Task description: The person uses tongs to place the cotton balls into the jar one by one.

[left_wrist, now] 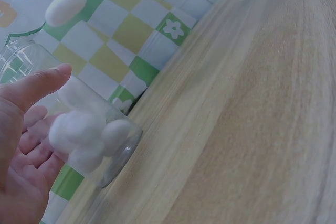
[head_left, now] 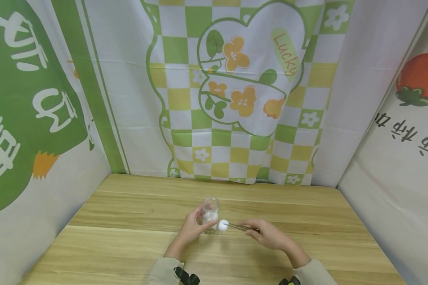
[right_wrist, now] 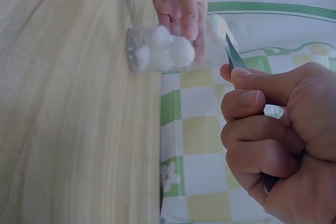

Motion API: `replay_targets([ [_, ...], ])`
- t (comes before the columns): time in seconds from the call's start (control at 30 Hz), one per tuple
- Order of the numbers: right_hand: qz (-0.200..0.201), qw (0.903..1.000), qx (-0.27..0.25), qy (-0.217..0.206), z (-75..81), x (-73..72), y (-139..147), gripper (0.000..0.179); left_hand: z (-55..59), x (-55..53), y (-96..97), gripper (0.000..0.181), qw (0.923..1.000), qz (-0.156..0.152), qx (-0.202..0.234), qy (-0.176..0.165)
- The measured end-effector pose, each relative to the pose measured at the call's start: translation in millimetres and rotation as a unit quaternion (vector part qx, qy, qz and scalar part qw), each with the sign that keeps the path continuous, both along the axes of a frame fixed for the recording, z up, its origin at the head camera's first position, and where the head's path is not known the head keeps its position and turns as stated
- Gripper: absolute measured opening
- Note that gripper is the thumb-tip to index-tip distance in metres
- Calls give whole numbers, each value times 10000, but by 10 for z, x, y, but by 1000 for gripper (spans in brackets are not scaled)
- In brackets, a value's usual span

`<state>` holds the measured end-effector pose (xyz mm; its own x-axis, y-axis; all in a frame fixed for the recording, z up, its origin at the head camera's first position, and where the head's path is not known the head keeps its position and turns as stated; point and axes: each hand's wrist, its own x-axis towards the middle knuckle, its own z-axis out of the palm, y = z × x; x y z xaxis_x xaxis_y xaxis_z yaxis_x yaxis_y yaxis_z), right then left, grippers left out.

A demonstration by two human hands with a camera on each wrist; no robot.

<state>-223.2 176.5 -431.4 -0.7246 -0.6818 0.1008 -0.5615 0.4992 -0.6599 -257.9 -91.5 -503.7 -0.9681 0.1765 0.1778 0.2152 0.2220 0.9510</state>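
Observation:
A clear jar without a lid stands upright on the table, with several white cotton balls in its lower part. My left hand holds the jar from the left, thumb across the near side and fingers behind it. In my right hand I grip metal tweezers, fingers curled round them. Their tips pinch one white cotton ball, which hangs just right of the jar and apart from the table. In the left wrist view this ball appears higher than the jar's rim.
The wooden table reaches back to a patterned curtain with green and yellow checks. Printed cloths also hang at the left and right sides. A wrist camera is strapped over my left sleeve.

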Motion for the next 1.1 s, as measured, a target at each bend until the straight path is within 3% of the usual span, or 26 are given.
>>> replay_targets([
  [0.67,28,9999,-102,-39,148,-53,30,32,-13,1,-6,70,10000,-19,-57,-39],
  [1.1,-12,9994,-207,292,247,-86,11,31,-15,-2,-7,70,9999,-55,-104,40],
])
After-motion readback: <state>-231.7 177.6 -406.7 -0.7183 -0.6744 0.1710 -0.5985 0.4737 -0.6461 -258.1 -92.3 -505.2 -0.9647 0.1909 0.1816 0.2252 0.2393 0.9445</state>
